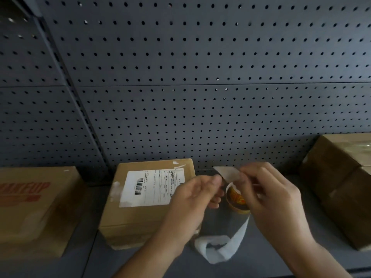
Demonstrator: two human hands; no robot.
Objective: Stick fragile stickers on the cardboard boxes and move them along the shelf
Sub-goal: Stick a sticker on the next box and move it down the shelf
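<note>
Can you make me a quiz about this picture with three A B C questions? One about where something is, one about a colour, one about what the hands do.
1. Where is the white label? A on top of the middle box B on the back wall C on the floor
2. What colour are the letters on the left box? A blue B red C green
3. What do the left hand and right hand do? A lie flat B push a box C pinch a sticker
Answers: A, it lies on that box; B, red print shows; C, both hands' fingers pinch it.
</note>
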